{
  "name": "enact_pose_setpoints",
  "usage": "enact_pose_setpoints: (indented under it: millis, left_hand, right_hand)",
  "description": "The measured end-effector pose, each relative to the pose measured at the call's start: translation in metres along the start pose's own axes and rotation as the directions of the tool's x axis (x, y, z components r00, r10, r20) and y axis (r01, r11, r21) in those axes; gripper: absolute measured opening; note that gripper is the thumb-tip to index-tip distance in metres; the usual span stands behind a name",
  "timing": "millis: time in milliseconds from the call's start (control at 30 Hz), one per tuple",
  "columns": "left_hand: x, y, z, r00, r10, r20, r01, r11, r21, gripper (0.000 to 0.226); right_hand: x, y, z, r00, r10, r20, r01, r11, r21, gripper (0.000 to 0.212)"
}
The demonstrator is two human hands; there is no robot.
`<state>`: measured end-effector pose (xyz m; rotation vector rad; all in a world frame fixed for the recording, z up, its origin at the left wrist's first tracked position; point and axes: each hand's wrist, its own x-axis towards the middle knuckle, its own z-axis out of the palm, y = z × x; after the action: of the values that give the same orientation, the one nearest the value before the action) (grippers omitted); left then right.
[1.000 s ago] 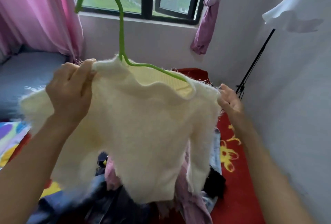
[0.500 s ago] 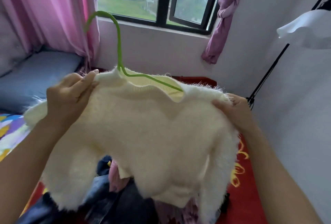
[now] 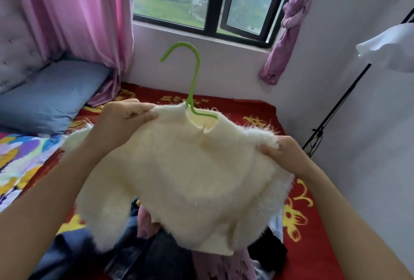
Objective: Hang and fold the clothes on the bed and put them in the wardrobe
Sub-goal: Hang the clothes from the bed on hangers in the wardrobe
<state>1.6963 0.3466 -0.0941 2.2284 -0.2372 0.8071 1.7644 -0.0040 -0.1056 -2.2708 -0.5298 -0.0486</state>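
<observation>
A fluffy cream sweater [image 3: 186,174] hangs on a green hanger [image 3: 193,82], whose hook sticks up out of the neck opening. My left hand [image 3: 125,120] pinches the sweater's left shoulder. My right hand [image 3: 283,154] grips the right shoulder. The sweater is held above the bed, its body and sleeves drooping toward me. Under it lies a pile of clothes [image 3: 145,250]: dark denim, a pink piece and something black, partly hidden by the sweater.
The bed has a red blanket with yellow flowers [image 3: 298,219] and a colourful sheet [image 3: 20,163] at left. A blue pillow [image 3: 51,96] lies by the pink curtain [image 3: 85,22]. A black lamp stand [image 3: 331,118] with a white shade stands by the right wall.
The sweater on its hanger has come down lower, toward the bed. Both hands kept their hold on the shoulders, and the view now shows more of the bed and window.
</observation>
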Motion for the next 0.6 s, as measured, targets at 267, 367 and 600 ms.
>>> enact_pose_setpoints:
  millis: [267, 367, 600]
  left_hand:
    - [-0.009, -0.032, -0.033, 0.993, -0.083, 0.09, 0.084, 0.996, -0.006, 0.033]
    - [-0.01, -0.03, -0.03, 0.995, -0.08, 0.058, 0.08, 0.997, -0.001, 0.033]
    - [-0.013, -0.034, -0.025, 0.996, 0.015, -0.088, -0.003, 0.991, 0.136, 0.01]
  right_hand:
    - [0.003, 0.035, -0.023, 0.975, 0.184, -0.125, -0.141, 0.946, 0.291, 0.026]
    - [0.001, 0.03, -0.016, 0.984, 0.165, -0.07, -0.132, 0.932, 0.338, 0.026]
    - [-0.012, 0.035, -0.02, 0.982, 0.165, 0.092, -0.184, 0.941, 0.283, 0.034]
